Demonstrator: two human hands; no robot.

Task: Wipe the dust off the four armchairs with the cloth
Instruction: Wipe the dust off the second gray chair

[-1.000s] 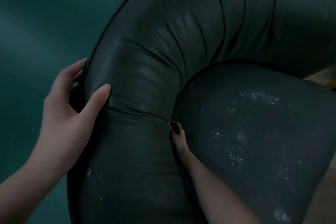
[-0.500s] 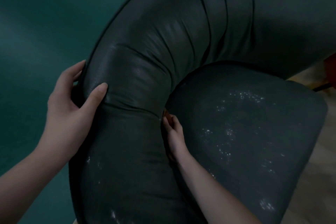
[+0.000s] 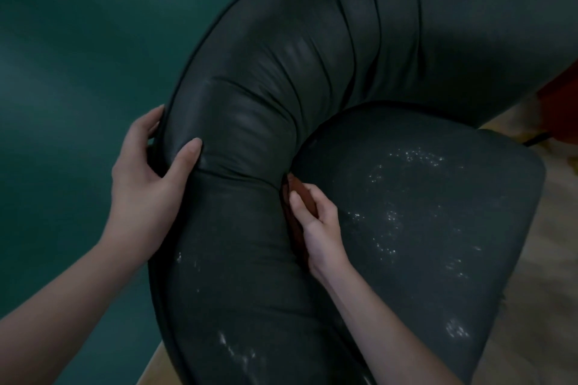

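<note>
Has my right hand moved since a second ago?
Yes: the right hand has lifted up out of the gap between armrest and seat cushion, pinching the cloth.

No text, label, brand, number or sign can be read on the armchair (image 3: 312, 72) or anywhere else in view.
</note>
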